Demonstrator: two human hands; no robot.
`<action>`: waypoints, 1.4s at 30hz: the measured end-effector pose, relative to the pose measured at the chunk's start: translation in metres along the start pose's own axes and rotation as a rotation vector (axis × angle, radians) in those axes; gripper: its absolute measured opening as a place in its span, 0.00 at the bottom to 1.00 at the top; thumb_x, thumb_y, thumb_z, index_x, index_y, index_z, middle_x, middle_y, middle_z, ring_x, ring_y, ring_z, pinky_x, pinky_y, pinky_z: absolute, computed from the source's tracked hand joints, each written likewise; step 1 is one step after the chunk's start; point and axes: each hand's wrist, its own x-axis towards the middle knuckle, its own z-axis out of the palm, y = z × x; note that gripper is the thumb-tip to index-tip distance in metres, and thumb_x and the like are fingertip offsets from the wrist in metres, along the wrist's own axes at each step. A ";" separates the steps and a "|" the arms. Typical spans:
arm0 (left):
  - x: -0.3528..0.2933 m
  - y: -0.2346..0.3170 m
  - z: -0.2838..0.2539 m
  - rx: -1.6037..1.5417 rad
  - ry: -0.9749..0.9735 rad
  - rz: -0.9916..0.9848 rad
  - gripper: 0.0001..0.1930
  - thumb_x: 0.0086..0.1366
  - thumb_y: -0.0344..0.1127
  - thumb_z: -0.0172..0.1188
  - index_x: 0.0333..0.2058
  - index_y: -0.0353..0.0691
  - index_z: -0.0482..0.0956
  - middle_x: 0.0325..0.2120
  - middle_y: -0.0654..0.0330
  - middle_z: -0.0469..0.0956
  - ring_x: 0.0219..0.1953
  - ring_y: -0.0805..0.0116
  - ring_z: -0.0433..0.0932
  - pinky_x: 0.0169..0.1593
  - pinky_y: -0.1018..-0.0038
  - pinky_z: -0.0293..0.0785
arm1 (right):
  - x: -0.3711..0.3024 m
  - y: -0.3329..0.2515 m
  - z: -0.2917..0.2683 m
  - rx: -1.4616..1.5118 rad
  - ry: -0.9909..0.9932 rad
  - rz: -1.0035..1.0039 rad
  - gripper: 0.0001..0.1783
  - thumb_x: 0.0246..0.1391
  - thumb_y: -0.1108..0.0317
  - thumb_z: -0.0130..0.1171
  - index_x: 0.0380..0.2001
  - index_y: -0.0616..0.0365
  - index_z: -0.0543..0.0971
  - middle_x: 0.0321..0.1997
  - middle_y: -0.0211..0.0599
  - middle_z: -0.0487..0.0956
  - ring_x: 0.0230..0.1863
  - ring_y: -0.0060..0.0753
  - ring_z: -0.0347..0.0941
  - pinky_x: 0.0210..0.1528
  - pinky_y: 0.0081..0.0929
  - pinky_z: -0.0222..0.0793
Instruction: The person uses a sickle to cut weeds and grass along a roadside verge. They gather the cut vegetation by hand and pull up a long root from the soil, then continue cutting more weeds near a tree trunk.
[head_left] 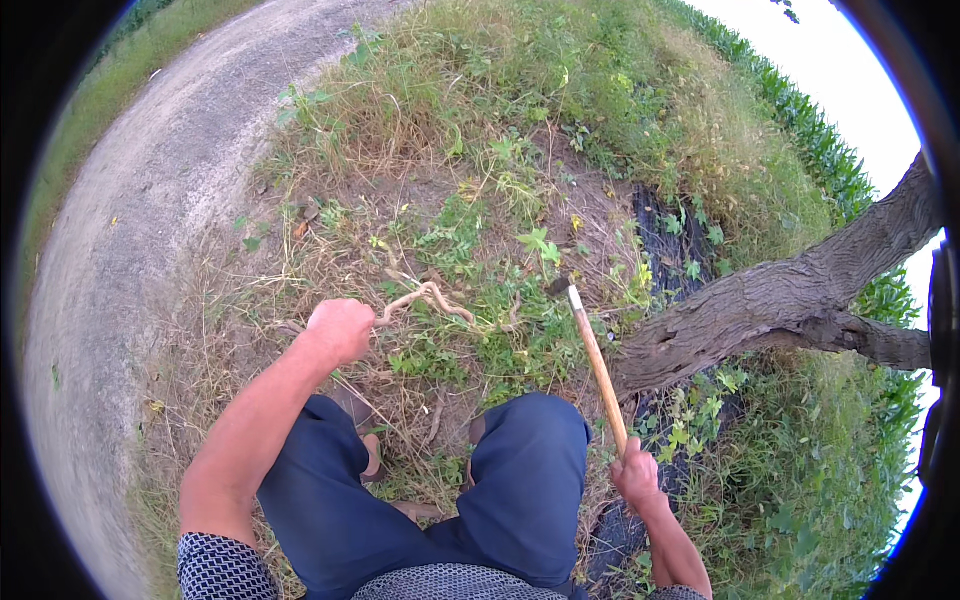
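Observation:
My left hand (341, 330) is closed around one end of a crooked, pale brown stick (428, 290). From my fist the stick bends up and to the right over low green weeds (520, 350). In my right hand (636, 474), held low on the right, is the lower end of a straight, light wooden handle (598, 368). It slants up and left to a whitish end with a small dark head (560, 286), like that of a hoe. The head is close to the weeds; its exact shape and whether it touches the ground are unclear.
A thick, leaning tree trunk (730, 310) stands close on the right, beside the handle. Black sheeting (670, 250) lies along the ground there. A gravel road (140, 240) curves past on the left. Dry and green grass surrounds my feet, with tall crops (800, 120) beyond.

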 end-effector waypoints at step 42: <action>0.010 -0.008 0.000 0.025 -0.060 -0.021 0.13 0.62 0.32 0.63 0.45 0.38 0.88 0.42 0.47 0.89 0.48 0.48 0.89 0.53 0.55 0.86 | -0.016 0.011 -0.056 -0.296 0.032 0.092 0.14 0.61 0.68 0.64 0.42 0.59 0.69 0.30 0.54 0.84 0.31 0.62 0.85 0.34 0.56 0.81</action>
